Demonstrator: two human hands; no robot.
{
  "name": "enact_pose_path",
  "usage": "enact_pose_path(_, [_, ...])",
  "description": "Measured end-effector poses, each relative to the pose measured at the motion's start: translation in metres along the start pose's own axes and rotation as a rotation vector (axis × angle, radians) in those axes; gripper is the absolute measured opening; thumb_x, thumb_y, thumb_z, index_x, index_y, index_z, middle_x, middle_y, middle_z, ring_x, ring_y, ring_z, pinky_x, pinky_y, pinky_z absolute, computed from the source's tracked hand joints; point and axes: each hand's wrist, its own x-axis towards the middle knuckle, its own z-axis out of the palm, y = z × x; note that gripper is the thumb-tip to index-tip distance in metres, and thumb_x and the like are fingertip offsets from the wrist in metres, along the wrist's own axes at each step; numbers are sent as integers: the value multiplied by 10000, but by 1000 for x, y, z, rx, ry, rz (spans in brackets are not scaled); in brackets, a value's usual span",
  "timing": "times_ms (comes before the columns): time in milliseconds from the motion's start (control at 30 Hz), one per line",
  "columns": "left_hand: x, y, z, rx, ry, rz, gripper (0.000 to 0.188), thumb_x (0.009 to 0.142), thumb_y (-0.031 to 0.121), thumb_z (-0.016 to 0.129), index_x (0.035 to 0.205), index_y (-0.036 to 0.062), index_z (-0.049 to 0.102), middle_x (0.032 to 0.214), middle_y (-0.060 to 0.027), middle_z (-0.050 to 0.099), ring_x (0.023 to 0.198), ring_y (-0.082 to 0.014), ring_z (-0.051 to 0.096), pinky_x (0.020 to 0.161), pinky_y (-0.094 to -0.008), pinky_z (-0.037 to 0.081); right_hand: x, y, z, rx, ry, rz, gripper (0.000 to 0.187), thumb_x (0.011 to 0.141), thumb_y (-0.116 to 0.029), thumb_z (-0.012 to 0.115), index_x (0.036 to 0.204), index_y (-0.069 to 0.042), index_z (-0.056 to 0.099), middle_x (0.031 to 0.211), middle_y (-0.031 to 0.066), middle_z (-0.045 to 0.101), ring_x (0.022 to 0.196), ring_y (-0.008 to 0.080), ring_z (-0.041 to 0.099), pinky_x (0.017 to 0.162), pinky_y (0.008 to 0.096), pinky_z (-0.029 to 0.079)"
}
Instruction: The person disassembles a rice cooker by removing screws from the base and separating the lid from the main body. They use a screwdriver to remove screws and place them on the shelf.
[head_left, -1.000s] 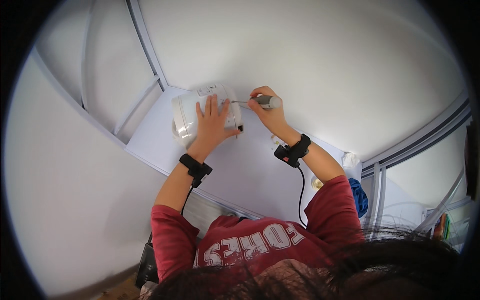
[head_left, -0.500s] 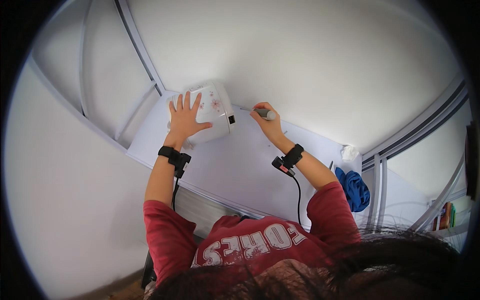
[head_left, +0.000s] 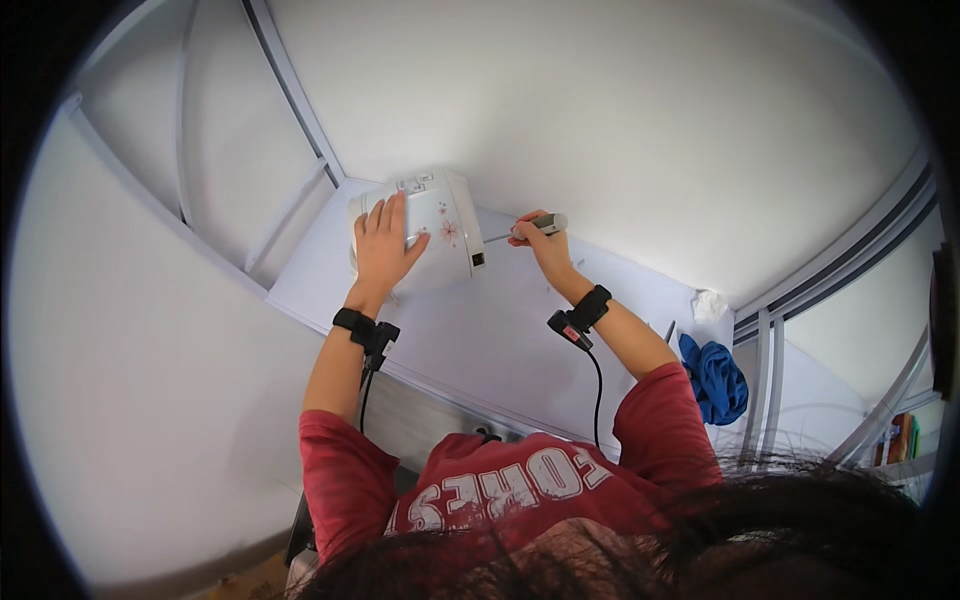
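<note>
A white appliance with rounded sides (head_left: 455,205), which looks like a rice cooker, sits at the far left of the table. It bears pink flowers and has a black socket (head_left: 478,259) low on its right side. My left hand (head_left: 382,248) lies on its flowered face, fingers stretched out and fairly close together. To the right, my right hand (head_left: 545,252) grips a screwdriver (head_left: 553,223) by its grey handle. The thin shaft points left at the appliance's right side; whether the tip touches it I cannot tell.
The light table (head_left: 450,340) runs along a white wall (head_left: 600,120). On its right end lie a crumpled white tissue (head_left: 709,306) and a bundled blue cloth (head_left: 718,383). Metal frame posts (head_left: 290,90) stand at both sides. Cables (head_left: 598,400) hang from both wrist bands.
The screwdriver has swung so its shaft now points at the appliance's right side. My left fingers have drawn closer together on the appliance. The whole view has shifted slightly.
</note>
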Motion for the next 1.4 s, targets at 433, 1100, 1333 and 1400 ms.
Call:
enact_pose_path(433, [-55,12,9,-366,338,-357,1118,645,379,838,1440,-58,183,1299,-316,418,1165,-445,464,965,-466,407,-16,12,16,-569,-155,-170,267,873,-193,672,1084,-58,579,983,57,632,928,126,579,814,261,471])
enact_pose_path(1100, [-22,44,-40,-237,-151,-761,987,709,656,668,1429,69,334,1296,-304,437,1189,-483,428,906,-591,393,-13,1,13,-428,-39,-62,271,835,-273,699,792,-17,623,677,15,612,635,98,556,581,260,455])
enact_pose_path(1333, [-29,84,-6,95,78,70,1055,658,667,687,1459,96,304,1459,-200,330,1350,-414,281,1052,-624,198,-15,-9,17,-557,-81,-22,260,871,-265,677,895,-16,606,795,24,607,696,100,584,625,233,495])
enact_pose_path(1400, [-33,99,-15,102,-86,174,1093,629,675,702,1462,93,298,1495,-169,288,1370,-397,257,1048,-639,191,-17,-12,18,-559,-52,-57,268,871,-278,678,875,-18,616,772,23,610,679,97,577,612,235,481])
